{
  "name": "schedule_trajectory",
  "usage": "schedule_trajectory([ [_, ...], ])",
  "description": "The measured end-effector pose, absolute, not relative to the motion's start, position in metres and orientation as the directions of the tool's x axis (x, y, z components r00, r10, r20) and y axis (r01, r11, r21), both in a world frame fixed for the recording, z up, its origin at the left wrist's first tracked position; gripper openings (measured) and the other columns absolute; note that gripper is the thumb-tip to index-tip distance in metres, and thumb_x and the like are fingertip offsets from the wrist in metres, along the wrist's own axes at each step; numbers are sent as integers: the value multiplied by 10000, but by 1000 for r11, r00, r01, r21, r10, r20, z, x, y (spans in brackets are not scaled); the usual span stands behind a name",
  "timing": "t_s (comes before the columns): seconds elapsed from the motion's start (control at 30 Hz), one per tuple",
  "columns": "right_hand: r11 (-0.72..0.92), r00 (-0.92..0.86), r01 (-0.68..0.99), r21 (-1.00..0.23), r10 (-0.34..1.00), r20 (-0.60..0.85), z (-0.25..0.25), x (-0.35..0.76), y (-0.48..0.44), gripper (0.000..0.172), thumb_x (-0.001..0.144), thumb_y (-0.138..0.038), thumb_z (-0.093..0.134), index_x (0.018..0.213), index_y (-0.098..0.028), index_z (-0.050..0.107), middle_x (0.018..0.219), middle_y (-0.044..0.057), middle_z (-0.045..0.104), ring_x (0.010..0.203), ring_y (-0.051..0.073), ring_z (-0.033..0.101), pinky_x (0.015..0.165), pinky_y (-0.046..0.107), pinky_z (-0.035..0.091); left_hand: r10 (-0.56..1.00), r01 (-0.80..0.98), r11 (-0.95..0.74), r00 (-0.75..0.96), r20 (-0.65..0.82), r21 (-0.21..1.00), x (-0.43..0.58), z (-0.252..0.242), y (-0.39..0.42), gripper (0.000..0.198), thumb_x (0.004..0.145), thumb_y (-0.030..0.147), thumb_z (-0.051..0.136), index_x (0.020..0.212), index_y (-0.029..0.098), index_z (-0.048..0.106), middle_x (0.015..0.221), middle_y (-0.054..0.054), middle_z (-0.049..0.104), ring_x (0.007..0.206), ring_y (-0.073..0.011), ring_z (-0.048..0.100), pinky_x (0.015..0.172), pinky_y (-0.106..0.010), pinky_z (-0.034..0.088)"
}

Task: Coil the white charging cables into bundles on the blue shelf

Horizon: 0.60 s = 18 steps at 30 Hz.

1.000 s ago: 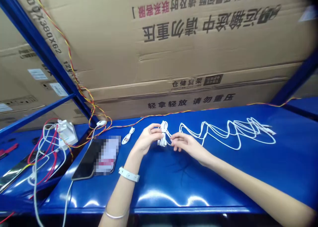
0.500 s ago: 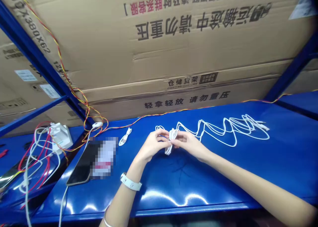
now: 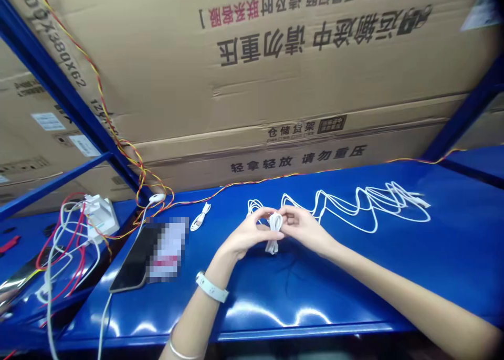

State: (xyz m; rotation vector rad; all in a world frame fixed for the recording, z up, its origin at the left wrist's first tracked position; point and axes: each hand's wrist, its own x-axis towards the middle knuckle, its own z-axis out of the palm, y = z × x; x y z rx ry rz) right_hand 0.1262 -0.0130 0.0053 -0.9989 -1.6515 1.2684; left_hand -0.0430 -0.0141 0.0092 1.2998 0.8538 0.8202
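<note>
My left hand (image 3: 252,233) and my right hand (image 3: 305,229) meet over a small bundle of white cable (image 3: 274,238), pinching it between their fingers. From the bundle, the loose length of white cable (image 3: 354,209) runs in waves to the right across the blue shelf (image 3: 315,297), ending in a connector. A loop of it shows just behind my left hand. A white band (image 3: 211,287) circles my left wrist, with a thin metal bangle (image 3: 179,352) lower on that arm.
A short coiled white cable (image 3: 200,216) and a black smartphone (image 3: 129,257) with a blurred patch lie left of my hands. Further left are a white charger (image 3: 101,218) and tangled red and white wires (image 3: 66,255). Large cardboard boxes (image 3: 299,76) stand behind, with a red-yellow wire (image 3: 244,182) along them.
The hands have come closer together around the bundle, which now hangs more upright. A loose cable loop has appeared behind my left hand. The view has shifted slightly.
</note>
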Motion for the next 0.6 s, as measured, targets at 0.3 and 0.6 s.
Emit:
schedule_trajectory([
  [0.3, 302, -179, 280, -912, 949, 259, 3, 142, 1, 207, 693, -115, 494, 855, -217, 417, 636, -53, 539, 530, 101, 546, 515, 220, 426, 936, -68, 67, 351, -39, 995, -46, 15, -9, 221, 704, 192, 550, 915, 137, 584, 668, -11, 568, 561, -114, 554, 510, -205, 420],
  [0.6, 298, -41, 270, -915, 953, 299, 15, 146, 3, 175, 702, -167, 541, 819, -212, 418, 615, -51, 524, 501, 98, 544, 490, 212, 425, 982, -87, 78, 179, -62, 993, -53, 15, -6, 288, 671, 377, 694, 779, 166, 530, 542, 75, 407, 424, -31, 332, 421, -163, 276],
])
